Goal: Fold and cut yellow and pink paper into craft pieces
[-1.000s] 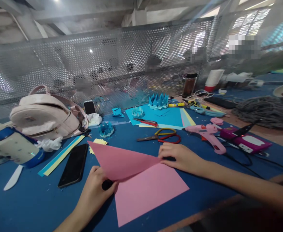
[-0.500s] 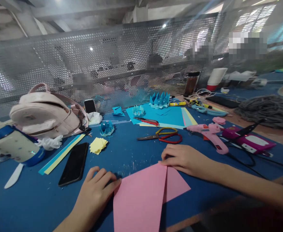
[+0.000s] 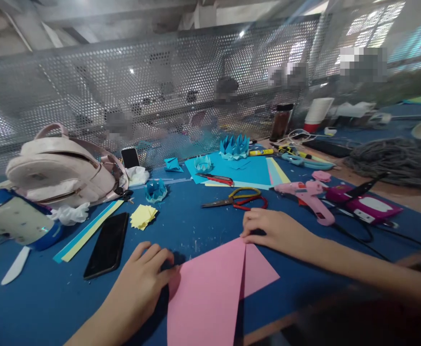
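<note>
A sheet of pink paper point(image 3: 206, 293) lies folded over at the table's front edge, with a triangular flap showing on its right side. My left hand point(image 3: 147, 271) pinches the sheet's upper left corner between thumb and fingers. At the top corner of the fold, my right hand point(image 3: 271, 230) has its fingertips closed on the paper. Just beyond the right hand are scissors point(image 3: 237, 198) with red and yellow handles. A pink hot glue gun point(image 3: 316, 199) lies to the right. Left of the paper are a black phone point(image 3: 107, 245) and a stack of yellow paper pieces point(image 3: 143, 217).
Blue folded paper crowns point(image 3: 234, 146) and a red utility knife point(image 3: 215, 179) sit on blue sheets point(image 3: 255, 168). A pale backpack point(image 3: 59, 168) and a tumbler point(image 3: 16, 218) stand at left. Behind rises a perforated metal screen point(image 3: 152, 91). Black cables point(image 3: 365, 245) run at right.
The view has shifted slightly, so most things appear a little further left. Both hands stay on the pink paper, whose fold looks nearly the same.
</note>
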Demonstrator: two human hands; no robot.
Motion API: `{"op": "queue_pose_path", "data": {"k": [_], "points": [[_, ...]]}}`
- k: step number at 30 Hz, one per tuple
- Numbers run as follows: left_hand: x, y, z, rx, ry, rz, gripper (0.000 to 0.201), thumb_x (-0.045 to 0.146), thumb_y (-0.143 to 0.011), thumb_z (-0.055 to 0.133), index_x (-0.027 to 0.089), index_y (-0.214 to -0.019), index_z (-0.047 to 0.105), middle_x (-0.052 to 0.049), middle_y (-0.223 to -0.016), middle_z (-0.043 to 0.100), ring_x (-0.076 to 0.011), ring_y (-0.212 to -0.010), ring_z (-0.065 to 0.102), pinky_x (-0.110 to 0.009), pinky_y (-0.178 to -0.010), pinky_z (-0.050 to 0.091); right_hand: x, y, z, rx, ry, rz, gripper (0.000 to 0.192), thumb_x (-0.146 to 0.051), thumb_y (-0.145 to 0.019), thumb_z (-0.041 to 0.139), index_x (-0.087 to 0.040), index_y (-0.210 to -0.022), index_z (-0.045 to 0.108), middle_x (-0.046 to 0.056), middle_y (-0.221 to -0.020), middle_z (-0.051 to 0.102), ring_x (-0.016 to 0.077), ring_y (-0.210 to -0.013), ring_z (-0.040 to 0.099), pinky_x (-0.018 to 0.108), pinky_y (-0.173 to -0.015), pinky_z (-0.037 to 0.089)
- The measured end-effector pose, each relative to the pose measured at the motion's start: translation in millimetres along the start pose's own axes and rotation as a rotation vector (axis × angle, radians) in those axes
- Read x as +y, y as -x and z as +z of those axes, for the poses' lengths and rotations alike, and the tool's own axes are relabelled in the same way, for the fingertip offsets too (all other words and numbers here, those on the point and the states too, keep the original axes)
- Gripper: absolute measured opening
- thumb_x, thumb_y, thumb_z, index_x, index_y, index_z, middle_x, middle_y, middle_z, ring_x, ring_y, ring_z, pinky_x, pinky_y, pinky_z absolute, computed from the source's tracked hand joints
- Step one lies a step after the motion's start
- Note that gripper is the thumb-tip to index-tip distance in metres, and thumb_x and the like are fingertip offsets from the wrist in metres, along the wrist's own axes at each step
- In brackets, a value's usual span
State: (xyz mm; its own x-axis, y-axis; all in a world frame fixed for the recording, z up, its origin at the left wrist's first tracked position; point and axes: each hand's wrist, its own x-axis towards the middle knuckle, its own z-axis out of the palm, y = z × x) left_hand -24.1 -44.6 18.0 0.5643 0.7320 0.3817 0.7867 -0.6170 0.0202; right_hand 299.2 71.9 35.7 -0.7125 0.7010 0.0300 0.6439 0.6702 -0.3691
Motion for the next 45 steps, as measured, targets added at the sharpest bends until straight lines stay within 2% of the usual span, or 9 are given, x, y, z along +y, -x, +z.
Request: {"op": "queue_pose_path", "data": {"k": [6, 11, 14, 16, 18, 21, 24, 31, 45], "points": [[10, -25, -10.1, -0.250, -0.119, 0.004, 0.029, -0.001, -0.083, 0.046, 0.018, -0.078, 0.067, -0.006, -0.089, 0.064, -0.0227, -0.082, 0.053, -0.040, -0.081, 0.036, -10, -12, -6, -0.098, -0.046, 0.129, 0.008, -0.025, -0.081, 0.065, -0.021, -0.088, 0.064, 0.001, -0.089, 0.067, 0.0184, -0.077, 0.060, 0.025, -0.058, 0.033], [19, -48, -14.1, -0.399, -0.114, -0.140, 0.028, 0.001, -0.081, 0.046, 0.016, -0.086, 0.069, -0.009, -0.089, 0.066, -0.0253, -0.083, 0.058, -0.039, -0.076, 0.038, -9, -15, -13, -0.202, -0.125, 0.083, 0.006, -0.022, -0.081, 0.061, -0.018, -0.078, 0.064, 0.001, -0.079, 0.063, 0.0159, -0.072, 0.056, 0.025, -0.057, 0.032], [21, -67, -15.7, -0.345, 0.114, -0.266, 0.034, 0.007, -0.086, 0.044, 0.019, -0.105, 0.069, -0.008, -0.093, 0.069, -0.0243, -0.086, 0.061, -0.035, -0.076, 0.038, -10, -24, -18, -0.194, -0.235, 0.023, 0.008, -0.023, -0.082, 0.060, -0.017, -0.079, 0.065, 0.002, -0.079, 0.063, 0.0156, -0.072, 0.056, 0.024, -0.060, 0.034], [20, -81, -14.4, -0.300, 0.377, -0.352, 0.026, 0.021, -0.090, 0.047, 0.020, -0.103, 0.069, -0.006, -0.088, 0.069, -0.0220, -0.080, 0.060, -0.029, -0.068, 0.036, -13, -33, -21, -0.158, -0.338, -0.009, 0.010, -0.026, -0.082, 0.059, -0.017, -0.080, 0.065, 0.002, -0.079, 0.063, 0.0157, -0.073, 0.056, 0.024, -0.061, 0.036], [16, -94, -10.1, -0.300, 0.679, -0.422, 0.026, 0.036, -0.090, 0.052, 0.017, -0.078, 0.066, -0.001, -0.065, 0.058, -0.0158, -0.060, 0.050, -0.026, -0.055, 0.028, -17, -44, -21, -0.107, -0.447, -0.027, 0.012, -0.027, -0.081, 0.059, -0.016, -0.081, 0.064, 0.001, -0.076, 0.062, 0.0148, -0.070, 0.054, 0.024, -0.060, 0.037], [10, -107, -0.2, -0.332, 0.933, -0.468, 0.050, 0.055, -0.084, 0.055, 0.019, -0.053, 0.041, 0.007, -0.049, 0.028, -0.0087, -0.046, 0.022, -0.026, -0.047, 0.014, -24, -60, -18, 0.019, -0.585, -0.053, 0.014, -0.029, -0.078, 0.062, -0.016, -0.078, 0.065, 0.001, -0.071, 0.061, 0.0134, -0.066, 0.052, 0.024, -0.059, 0.037], [7, -107, 7.9, -0.301, 1.027, -0.506, 0.058, 0.068, -0.080, 0.053, 0.021, -0.054, 0.032, 0.008, -0.051, 0.024, -0.0073, -0.047, 0.018, -0.024, -0.046, 0.013, -27, -69, -10, 0.133, -0.730, -0.057, 0.020, -0.035, -0.076, 0.068, -0.015, -0.080, 0.068, 0.000, -0.070, 0.062, 0.0122, -0.063, 0.051, 0.024, -0.058, 0.037], [5, -91, 17.8, -0.290, 1.195, -0.613, 0.062, 0.078, -0.076, 0.050, 0.017, -0.062, 0.048, 0.004, -0.055, 0.042, -0.0078, -0.046, 0.034, -0.021, -0.046, 0.022, -25, -73, 12, 0.128, -1.030, 0.036, 0.029, -0.040, -0.069, 0.078, -0.016, -0.086, 0.075, 0.004, -0.085, 0.072, 0.0155, -0.078, 0.062, 0.025, -0.071, 0.044], [4, -94, 21.5, -0.312, 1.246, -0.637, 0.060, 0.073, -0.077, 0.054, 0.018, -0.059, 0.043, 0.006, -0.053, 0.036, -0.0067, -0.045, 0.028, -0.022, -0.046, 0.018, -29, -69, 16, 0.084, -1.119, 0.087, 0.026, -0.038, -0.069, 0.078, -0.014, -0.069, 0.067, 0.000, -0.068, 0.064, 0.0121, -0.066, 0.054, 0.024, -0.062, 0.038]]}}
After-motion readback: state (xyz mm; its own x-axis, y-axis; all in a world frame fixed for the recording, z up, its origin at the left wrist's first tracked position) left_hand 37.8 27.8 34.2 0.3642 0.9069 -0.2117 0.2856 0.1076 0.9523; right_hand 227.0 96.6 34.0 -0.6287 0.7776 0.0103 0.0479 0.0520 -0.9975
